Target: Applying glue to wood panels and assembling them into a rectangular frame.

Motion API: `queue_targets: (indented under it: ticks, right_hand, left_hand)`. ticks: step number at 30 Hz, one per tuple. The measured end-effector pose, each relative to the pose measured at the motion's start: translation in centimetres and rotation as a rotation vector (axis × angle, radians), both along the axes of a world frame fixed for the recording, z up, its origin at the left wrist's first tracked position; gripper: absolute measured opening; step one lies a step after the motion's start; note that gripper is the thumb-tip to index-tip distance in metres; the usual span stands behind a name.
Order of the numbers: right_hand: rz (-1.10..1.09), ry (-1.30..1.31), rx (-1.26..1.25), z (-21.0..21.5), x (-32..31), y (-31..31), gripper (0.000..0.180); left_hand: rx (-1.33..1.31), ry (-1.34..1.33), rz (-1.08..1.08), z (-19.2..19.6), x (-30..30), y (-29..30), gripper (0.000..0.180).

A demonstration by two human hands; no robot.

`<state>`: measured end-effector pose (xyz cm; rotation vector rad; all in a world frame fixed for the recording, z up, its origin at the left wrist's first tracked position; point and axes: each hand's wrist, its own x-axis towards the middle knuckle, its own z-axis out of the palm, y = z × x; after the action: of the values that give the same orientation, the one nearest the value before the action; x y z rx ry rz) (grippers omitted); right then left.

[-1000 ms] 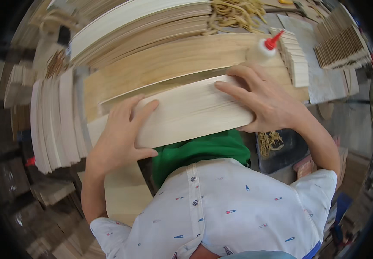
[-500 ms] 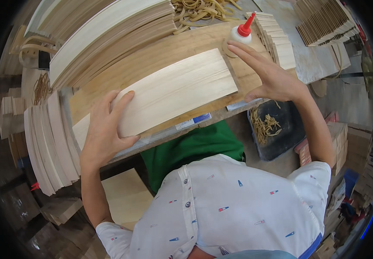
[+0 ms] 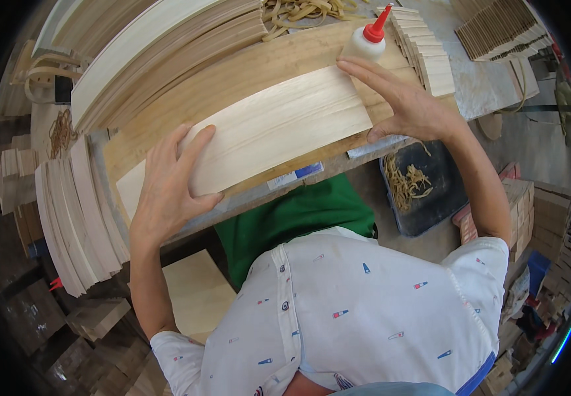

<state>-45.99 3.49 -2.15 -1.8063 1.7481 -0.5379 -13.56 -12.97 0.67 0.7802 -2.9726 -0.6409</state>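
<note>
A thin, pale wooden board (image 3: 285, 122) lies lengthwise on a browner work board (image 3: 232, 86) at the table's near edge. Across its left part rests my left hand (image 3: 173, 178), gripping it with the fingers on top and the thumb at the near edge. My right hand (image 3: 411, 109) is at the board's right end, open, with fingers stretched toward the far corner and the thumb by the near corner. Just beyond those fingertips stands a white squeeze bottle (image 3: 364, 47) with a red nozzle. The palm side of my left hand is hidden.
Long stacked boards (image 3: 166, 59) fill the far left, and more upright strips (image 3: 77, 218) stand at left. Short wooden pieces (image 3: 427, 56) and a slatted stack (image 3: 503, 30) sit at right. Tan bands (image 3: 312, 10) lie behind. Below the table, a black tray (image 3: 430, 204) holds more bands.
The pale board has shifted slightly right, and my left hand has moved right with it. My right hand's fingertips and thumb now sit closer against the board's end.
</note>
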Motion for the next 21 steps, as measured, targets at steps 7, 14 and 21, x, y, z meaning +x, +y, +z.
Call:
queue_targets:
  ticks: [7,14,21]
  right_hand:
    - [-0.009,-0.012,-0.004,-0.5,0.4,-0.6,0.104]
    - [-0.073,-0.048,0.023,-0.8,0.7,-0.4,0.106]
    - [-0.101,0.127,0.015,-2.1,-0.3,-0.5,0.112]
  left_hand:
    - [-0.007,-0.019,0.009,-0.5,0.7,-0.4,0.084]
    - [-0.118,0.013,-0.026,-0.5,4.8,-2.1,0.094]
    - [0.196,0.016,0.263,1.1,15.9,-5.3,0.105]
